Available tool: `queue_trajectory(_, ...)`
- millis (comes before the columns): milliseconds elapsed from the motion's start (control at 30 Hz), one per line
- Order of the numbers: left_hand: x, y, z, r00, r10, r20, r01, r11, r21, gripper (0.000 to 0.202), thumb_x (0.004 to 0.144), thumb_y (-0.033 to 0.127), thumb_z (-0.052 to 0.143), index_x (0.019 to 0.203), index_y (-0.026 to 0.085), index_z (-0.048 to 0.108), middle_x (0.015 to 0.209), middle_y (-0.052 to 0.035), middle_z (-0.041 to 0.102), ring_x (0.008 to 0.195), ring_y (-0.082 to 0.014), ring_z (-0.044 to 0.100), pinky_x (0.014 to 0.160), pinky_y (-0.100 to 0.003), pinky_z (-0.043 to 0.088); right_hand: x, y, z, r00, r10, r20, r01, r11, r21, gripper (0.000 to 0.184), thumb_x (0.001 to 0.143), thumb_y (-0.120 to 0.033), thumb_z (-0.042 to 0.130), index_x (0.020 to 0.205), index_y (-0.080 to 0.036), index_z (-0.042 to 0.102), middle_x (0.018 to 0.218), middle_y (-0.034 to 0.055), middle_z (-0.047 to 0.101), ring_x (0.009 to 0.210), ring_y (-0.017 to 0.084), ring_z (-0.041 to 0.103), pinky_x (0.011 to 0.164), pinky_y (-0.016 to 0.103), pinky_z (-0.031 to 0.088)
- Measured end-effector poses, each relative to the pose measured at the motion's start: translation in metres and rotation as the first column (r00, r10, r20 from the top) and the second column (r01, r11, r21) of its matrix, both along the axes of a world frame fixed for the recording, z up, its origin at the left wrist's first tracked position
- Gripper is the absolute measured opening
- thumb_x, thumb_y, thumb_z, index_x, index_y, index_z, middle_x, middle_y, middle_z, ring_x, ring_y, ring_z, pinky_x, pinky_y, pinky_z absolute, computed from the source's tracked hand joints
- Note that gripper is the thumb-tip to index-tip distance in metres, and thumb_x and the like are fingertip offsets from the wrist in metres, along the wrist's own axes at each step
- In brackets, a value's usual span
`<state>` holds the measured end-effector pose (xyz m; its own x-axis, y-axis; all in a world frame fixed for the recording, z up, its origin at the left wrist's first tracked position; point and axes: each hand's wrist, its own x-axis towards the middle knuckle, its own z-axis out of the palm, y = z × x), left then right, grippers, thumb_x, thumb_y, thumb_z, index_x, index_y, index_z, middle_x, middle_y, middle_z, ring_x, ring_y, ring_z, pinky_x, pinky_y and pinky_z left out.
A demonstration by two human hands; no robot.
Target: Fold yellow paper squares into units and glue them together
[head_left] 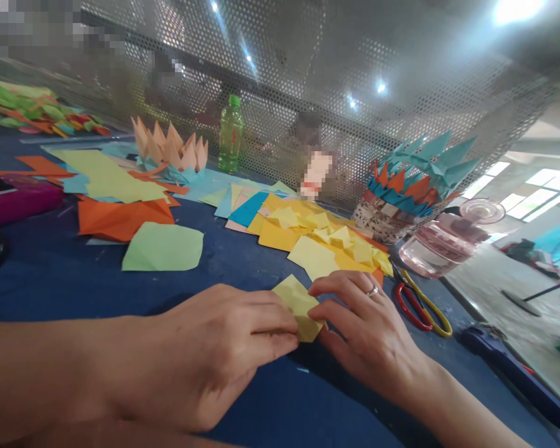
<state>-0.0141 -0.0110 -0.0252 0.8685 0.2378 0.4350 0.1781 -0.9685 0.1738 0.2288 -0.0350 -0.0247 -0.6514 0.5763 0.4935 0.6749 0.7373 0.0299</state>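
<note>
The left hand (214, 354) and the right hand (368, 330) meet over one small folded yellow paper (298, 305). The fingertips of both pinch and press it flat on the blue desk (51, 274), the left from the left edge and the right from the right. The right hand wears one ring (372, 290).

Just right of the right hand lies one pair of scissors (422, 308) with a red and a yellow handle. Behind the paper is a pile of yellow pieces (326, 239), too heaped to count. To the left are one light green sheet (163, 247) and one orange sheet (121, 218).

Farther back there are two spiked paper crowns: a peach crown (170, 149) and a teal and orange crown (415, 174). One glass jar (441, 246) and one green bottle (230, 134) are also there.

A perforated metal screen (308, 74) closes the far edge of the desk. Bright windows (541, 190) light the room at right.
</note>
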Motion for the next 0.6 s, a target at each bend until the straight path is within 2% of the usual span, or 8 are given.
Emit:
queue_trajectory(67,0.001,0.001,0.0,0.999,0.004,-0.037,-0.004,1.0,-0.02,0.033,0.086,0.005,0.044,0.107,0.015,0.067,0.107,-0.0055,0.07,0.096,-0.0204,0.064,0.078,-0.029,0.053,-0.003,-0.003,0.002,0.999,0.039,-0.017,-0.039,0.998,-0.044,0.014,0.083,-0.005,0.058,0.083,-0.019,0.062,0.103,0.0059,0.067,0.098,0.021,0.057,0.086,0.037,0.045)
queue_trajectory(133,0.001,0.004,-0.001,0.998,0.009,-0.065,-0.012,0.999,-0.039,0.03,0.086,0.004,0.044,0.101,0.015,0.068,0.102,-0.0056,0.07,0.094,-0.0205,0.063,0.077,-0.029,0.053,-0.006,-0.005,0.004,0.995,0.075,-0.064,-0.083,0.986,-0.143,0.016,0.083,-0.004,0.057,0.084,-0.019,0.062,0.102,0.0049,0.067,0.096,0.019,0.056,0.085,0.035,0.046)
queue_trajectory(300,-0.001,0.007,-0.004,0.997,-0.009,-0.081,0.007,1.0,-0.029,0.031,0.086,0.003,0.045,0.103,0.015,0.068,0.107,-0.0073,0.068,0.1,-0.0216,0.061,0.085,-0.03,0.053,-0.009,-0.005,0.006,0.976,0.134,-0.17,-0.191,0.902,-0.388,0.012,0.088,-0.009,0.06,0.086,-0.02,0.064,0.094,0.001,0.067,0.091,0.014,0.058,0.087,0.032,0.045)
queue_trajectory(433,-0.003,0.005,-0.001,0.995,-0.032,-0.095,0.028,0.999,-0.043,0.033,0.081,0.001,0.047,0.101,0.017,0.068,0.105,-0.0061,0.068,0.097,-0.0213,0.061,0.081,-0.03,0.053,-0.003,0.001,0.005,0.967,0.089,-0.237,-0.207,0.819,-0.535,0.006,0.086,-0.016,0.07,0.088,-0.021,0.068,0.094,0.0002,0.067,0.092,0.014,0.059,0.089,0.03,0.045)
queue_trajectory(600,-0.003,0.004,0.003,0.994,-0.042,-0.102,0.037,0.998,-0.043,0.037,0.078,0.002,0.051,0.106,0.019,0.066,0.102,-0.0045,0.068,0.091,-0.0196,0.061,0.074,-0.027,0.052,0.003,0.01,0.002,0.947,-0.028,-0.32,-0.205,0.713,-0.67,0.008,0.082,-0.021,0.076,0.083,-0.019,0.068,0.091,0.0008,0.067,0.09,0.014,0.061,0.085,0.027,0.046)
